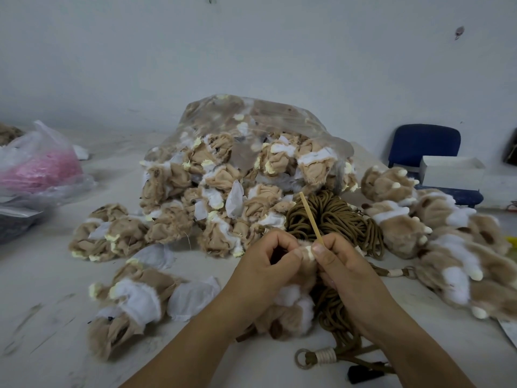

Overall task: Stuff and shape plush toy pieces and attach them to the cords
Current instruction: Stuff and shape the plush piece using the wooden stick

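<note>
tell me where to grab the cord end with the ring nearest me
Pinch the white wrapping just behind the ring, from above and the left: it lies flat on the table, thickest there, and its cord trails off to the right.

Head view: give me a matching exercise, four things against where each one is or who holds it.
Things:
1. wooden stick
2. plush piece
3. pink-filled bag
4. blue chair

Places:
a. far left on the table
b. pinched by the right hand
c. beyond the table, at the right
d. gripped by the left hand

Pairs: 1-b, 2-d, 3-a, 4-c.
</note>
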A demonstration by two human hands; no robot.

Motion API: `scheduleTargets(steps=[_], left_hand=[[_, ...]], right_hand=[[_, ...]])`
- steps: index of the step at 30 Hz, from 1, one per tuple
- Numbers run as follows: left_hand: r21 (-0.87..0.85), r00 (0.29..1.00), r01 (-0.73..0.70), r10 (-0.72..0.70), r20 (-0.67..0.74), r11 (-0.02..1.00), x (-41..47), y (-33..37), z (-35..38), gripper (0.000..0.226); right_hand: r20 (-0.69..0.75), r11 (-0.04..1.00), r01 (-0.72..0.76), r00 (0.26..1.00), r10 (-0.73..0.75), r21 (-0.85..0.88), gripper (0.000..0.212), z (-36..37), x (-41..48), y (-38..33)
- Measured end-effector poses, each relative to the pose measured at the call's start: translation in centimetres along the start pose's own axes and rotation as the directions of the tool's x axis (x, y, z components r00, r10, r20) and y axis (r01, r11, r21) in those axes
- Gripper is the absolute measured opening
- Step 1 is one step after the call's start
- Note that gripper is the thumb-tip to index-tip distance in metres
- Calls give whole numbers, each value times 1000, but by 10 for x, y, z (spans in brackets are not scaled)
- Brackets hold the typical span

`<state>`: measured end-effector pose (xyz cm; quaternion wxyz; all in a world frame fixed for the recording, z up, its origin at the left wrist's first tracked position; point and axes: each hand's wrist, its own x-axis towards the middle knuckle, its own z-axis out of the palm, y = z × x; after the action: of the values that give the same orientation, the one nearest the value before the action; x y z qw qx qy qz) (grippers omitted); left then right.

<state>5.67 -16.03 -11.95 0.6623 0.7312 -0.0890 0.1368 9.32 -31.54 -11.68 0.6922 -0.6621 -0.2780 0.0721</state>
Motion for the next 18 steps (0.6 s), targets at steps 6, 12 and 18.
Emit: scheduleTargets(steps=[6,12,18], left_hand=[[34,999,-40,41,-7,999,1,-2,-1,21],[107,996,-92,92,5,990,2,-5,-2,29],[61,997,-75,73,30,995,3,-6,-2,14]], right_hand=[[-12,990,-14,1000,13,-143,20,0,2,2],[-20,959,-28,1000,24,-282,14,0,1,2],[13,989,-50,999,53,-140,13,0,1,-2]])
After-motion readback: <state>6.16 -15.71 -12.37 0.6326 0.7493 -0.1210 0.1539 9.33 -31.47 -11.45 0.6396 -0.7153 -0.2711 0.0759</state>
